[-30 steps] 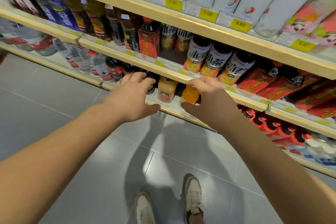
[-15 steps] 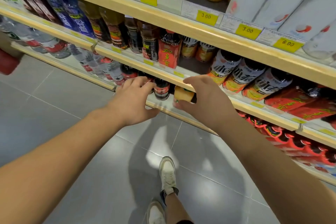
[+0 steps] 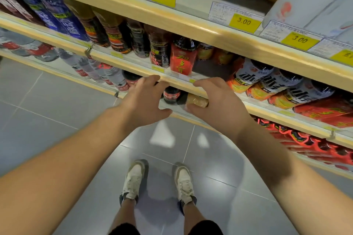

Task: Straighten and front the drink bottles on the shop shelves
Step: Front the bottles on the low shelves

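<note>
Two hands low on the bottom shelf, fronting one bottle.
Right hand (image 3: pixel 215 101) curls thumb and fingers round the amber bottle (image 3: pixel 197 101) at the lip of the bottom shelf (image 3: pixel 179 115), probably to draw it level with the cola bottle (image 3: pixel 172 94) beside it. Left hand (image 3: pixel 145 99) hovers near, fingers curved; whether it holds anything I cannot tell.
</note>
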{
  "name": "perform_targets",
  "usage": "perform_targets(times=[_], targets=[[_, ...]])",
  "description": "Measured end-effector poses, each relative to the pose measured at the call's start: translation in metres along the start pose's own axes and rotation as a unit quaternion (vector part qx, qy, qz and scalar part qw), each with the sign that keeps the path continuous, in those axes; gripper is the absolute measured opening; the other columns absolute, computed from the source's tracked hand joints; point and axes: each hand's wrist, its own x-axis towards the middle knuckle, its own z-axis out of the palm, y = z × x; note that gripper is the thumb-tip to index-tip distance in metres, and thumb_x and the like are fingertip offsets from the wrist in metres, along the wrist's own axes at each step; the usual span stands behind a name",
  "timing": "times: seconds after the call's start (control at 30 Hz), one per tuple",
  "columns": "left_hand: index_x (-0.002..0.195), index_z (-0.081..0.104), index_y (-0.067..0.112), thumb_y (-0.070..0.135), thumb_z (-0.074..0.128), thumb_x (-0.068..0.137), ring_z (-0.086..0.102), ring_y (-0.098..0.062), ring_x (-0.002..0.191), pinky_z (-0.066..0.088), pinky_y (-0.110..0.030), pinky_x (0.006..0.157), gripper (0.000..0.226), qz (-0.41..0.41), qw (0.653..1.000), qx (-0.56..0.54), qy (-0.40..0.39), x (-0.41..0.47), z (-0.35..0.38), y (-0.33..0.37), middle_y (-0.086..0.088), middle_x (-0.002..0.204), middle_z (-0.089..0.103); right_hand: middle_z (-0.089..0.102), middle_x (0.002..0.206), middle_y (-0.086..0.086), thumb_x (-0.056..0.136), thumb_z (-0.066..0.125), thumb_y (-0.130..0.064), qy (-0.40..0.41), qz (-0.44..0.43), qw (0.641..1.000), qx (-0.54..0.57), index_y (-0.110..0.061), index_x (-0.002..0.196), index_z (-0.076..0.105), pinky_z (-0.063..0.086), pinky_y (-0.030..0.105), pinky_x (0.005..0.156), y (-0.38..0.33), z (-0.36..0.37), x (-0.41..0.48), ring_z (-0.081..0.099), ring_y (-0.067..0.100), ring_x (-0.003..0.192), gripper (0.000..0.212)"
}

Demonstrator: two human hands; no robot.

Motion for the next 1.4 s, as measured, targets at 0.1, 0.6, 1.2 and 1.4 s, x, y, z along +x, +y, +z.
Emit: perform_targets(times=[0.1, 0.6, 1.2, 1.4], targets=[[0.153, 0.033, 0.025, 0.055, 0.067, 0.083, 0.024, -0.03, 0.146, 0.026, -0.048, 0.118, 0.083, 0.035, 0.999, 0.0, -0.004, 0.009, -0.003, -0.016, -0.008, 0.161, 0.025, 0.045, 0.146, 0.001, 0.089, 0.075, -0.043, 0.004, 0.04, 0.999, 0.01, -0.026, 0.146, 0.051, 0.046, 0.037, 0.106, -0.012, 0.01, 0.008, 0.048, 0.022, 0.13, 0.064], [0.152, 0.03, 0.025, 0.051, 0.067, 0.085, 0.021, -0.029, 0.146, 0.026, -0.048, 0.115, 0.081, 0.122, 0.991, 0.039, -0.037, 0.05, -0.017, -0.09, -0.004, 0.161, 0.02, 0.052, 0.136, 0.006, 0.089, 0.076, -0.035, 0.086, 0.13, 0.984, 0.087, -0.021, 0.146, 0.049, 0.047, 0.029, 0.09, -0.056, 0.041, 0.054, 0.057, 0.022, 0.122, 0.064], [0.148, 0.032, 0.016, 0.043, 0.071, 0.083, 0.031, -0.027, 0.138, 0.032, -0.046, 0.11, 0.08, 0.121, 0.992, 0.028, 0.001, 0.128, 0.044, -0.09, -0.006, 0.147, 0.035, 0.024, 0.067, -0.002, 0.092, 0.027, 0.016, 0.094, 0.171, 0.981, -0.008, -0.027, 0.162, -0.002, 0.018, 0.023, 0.044, -0.033, 0.014, 0.122, 0.023, 0.011, 0.052, 0.087], [0.154, 0.025, 0.014, 0.042, 0.07, 0.084, 0.031, -0.026, 0.138, 0.033, -0.044, 0.112, 0.088, 0.134, 0.99, 0.039, -0.002, 0.134, 0.053, -0.083, -0.005, 0.147, 0.032, 0.026, 0.072, 0.005, 0.106, 0.042, -0.017, -0.02, 0.192, 0.978, -0.074, -0.033, 0.162, 0.015, 0.026, 0.027, 0.047, -0.024, 0.02, 0.158, 0.028, 0.016, 0.057, 0.064]])
